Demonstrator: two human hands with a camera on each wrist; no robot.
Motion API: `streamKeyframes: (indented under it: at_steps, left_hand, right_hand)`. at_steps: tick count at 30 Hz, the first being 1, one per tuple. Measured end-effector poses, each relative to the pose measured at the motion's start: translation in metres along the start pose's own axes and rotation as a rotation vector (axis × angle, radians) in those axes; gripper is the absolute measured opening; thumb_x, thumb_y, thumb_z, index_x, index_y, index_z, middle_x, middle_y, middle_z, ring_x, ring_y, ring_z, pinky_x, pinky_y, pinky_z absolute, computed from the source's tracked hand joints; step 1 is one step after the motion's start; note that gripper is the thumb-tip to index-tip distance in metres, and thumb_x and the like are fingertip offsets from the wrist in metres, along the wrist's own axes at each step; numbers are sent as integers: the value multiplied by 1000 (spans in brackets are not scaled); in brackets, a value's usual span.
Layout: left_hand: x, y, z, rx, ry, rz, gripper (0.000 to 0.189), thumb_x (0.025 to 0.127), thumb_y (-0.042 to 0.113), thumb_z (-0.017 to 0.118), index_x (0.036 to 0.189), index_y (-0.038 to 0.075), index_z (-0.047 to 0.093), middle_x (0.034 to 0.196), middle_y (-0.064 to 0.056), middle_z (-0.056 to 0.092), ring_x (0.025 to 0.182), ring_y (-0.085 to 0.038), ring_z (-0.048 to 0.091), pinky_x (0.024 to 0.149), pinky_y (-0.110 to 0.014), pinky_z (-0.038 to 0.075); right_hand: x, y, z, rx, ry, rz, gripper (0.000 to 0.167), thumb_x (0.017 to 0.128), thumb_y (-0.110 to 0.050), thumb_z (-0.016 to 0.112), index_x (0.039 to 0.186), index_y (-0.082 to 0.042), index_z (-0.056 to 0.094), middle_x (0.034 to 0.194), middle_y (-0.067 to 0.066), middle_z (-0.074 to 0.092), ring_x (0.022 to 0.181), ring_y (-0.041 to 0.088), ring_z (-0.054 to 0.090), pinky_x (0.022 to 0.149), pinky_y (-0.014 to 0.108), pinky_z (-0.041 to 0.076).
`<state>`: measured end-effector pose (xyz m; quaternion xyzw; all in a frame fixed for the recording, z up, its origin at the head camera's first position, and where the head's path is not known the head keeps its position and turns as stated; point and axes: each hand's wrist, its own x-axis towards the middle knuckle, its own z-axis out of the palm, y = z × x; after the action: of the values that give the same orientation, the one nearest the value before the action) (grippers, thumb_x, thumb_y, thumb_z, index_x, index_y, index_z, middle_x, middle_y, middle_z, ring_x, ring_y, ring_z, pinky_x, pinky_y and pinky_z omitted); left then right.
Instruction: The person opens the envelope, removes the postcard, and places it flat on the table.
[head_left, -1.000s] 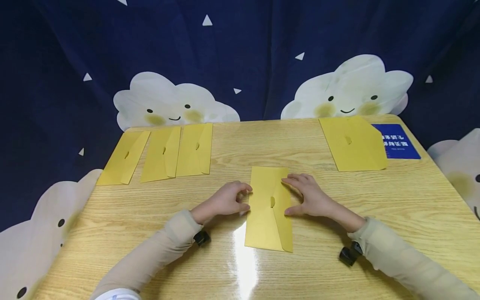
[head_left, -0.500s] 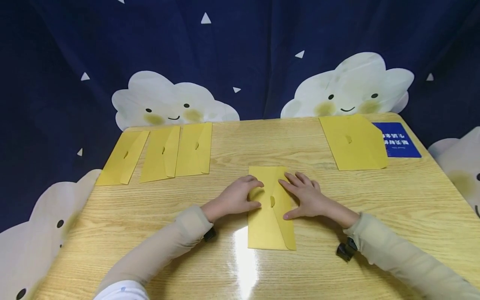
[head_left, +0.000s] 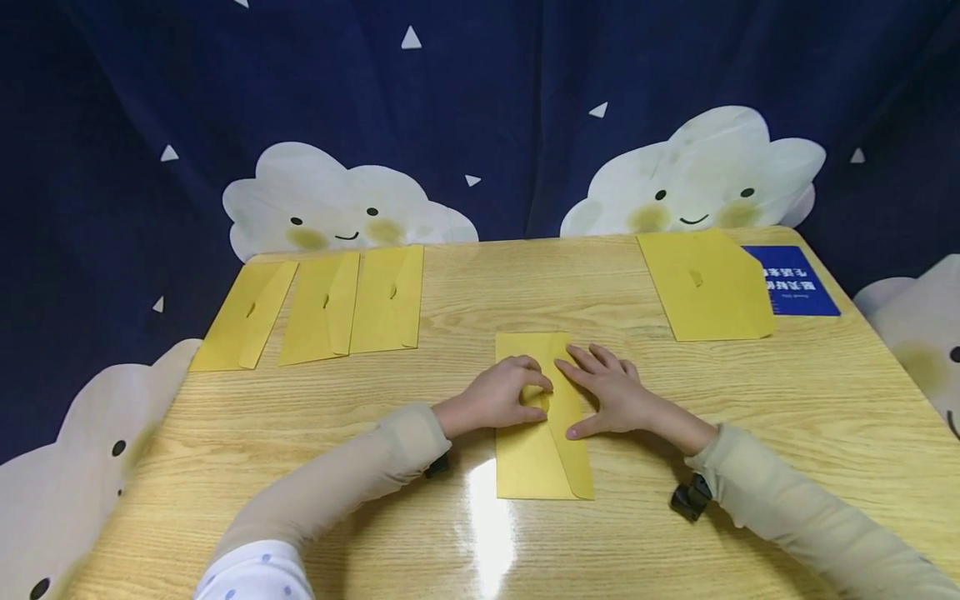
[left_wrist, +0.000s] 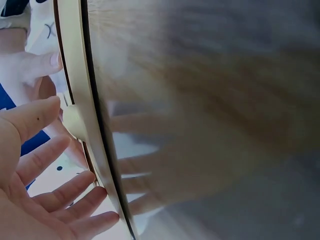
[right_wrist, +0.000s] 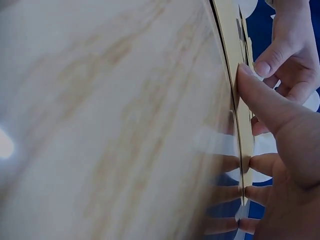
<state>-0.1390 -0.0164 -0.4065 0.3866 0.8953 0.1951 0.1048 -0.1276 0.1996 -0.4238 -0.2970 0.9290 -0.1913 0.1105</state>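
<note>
A yellow envelope [head_left: 528, 467] lies lengthwise on the wooden table, its flap folded over along the right side. A small rounded tab [left_wrist: 74, 121] stands out near the envelope's middle. My left hand [head_left: 498, 398] reaches over the envelope from the left, with the thumb and forefinger apart on either side of the tab. Spread out, my right hand [head_left: 622, 402] rests its fingertips on the envelope's right part. In the right wrist view, the right thumb [right_wrist: 252, 85] touches the yellow paper.
Several other yellow envelopes lie around: a row with folded flaps, including one envelope [head_left: 388, 300], at the back left, and a wider envelope [head_left: 708, 292] at the back right. That one partly covers a blue printed card [head_left: 802, 283]. A dark cloud-patterned curtain [head_left: 517, 100] hangs behind the table.
My left hand has moved right, from the envelope's left edge to its middle tab. The right hand has spread slightly on the flap. The envelope's near end has shifted slightly right.
</note>
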Motion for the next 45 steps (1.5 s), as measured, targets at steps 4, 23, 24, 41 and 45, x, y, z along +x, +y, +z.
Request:
streamKeyframes:
  at_steps: [4, 23, 24, 41, 45]
  left_hand:
    - [2, 2, 2, 17, -6, -19, 29, 81, 27, 69, 105, 12, 69, 118, -10, 56, 109, -26, 52, 87, -38, 45]
    - [4, 0, 3, 28, 70, 38, 12, 78, 22, 71, 81, 11, 67, 91, -2, 64, 87, -16, 58, 75, -26, 46]
    - [4, -1, 3, 28, 69, 39, 12, 78, 22, 71, 80, 12, 67, 90, -1, 64, 85, -15, 58, 74, -25, 46]
    - [6, -2, 0, -38, 51, 21, 9, 78, 20, 73, 75, 11, 70, 80, 3, 66, 65, -6, 50, 57, -16, 39]
    - [6, -3, 0, -38, 52, 21, 10, 78, 21, 73, 76, 12, 70, 79, 3, 65, 63, -5, 49, 57, -15, 38]
  right_hand:
    - [0, 0, 1, -4, -2, 7, 99, 66, -54, 73, 141, -5, 31, 147, 22, 17, 129, 48, 9, 90, 68, 14]
    - [0, 1, 1, -10, -2, 1, 99, 66, -56, 71, 141, -5, 31, 147, 21, 18, 130, 48, 10, 91, 67, 15]
    - [0, 1, 1, -9, -3, 1, 99, 66, -56, 71, 141, -5, 31, 147, 22, 18, 130, 48, 10, 91, 67, 15]
    - [4, -10, -5, 48, 10, 12, 98, 68, -54, 72, 142, -6, 30, 144, 28, 16, 129, 49, 10, 89, 68, 18]
    - [9, -17, -1, 20, 29, 7, 96, 66, -57, 71, 141, -8, 34, 145, 28, 14, 130, 48, 9, 88, 68, 22]
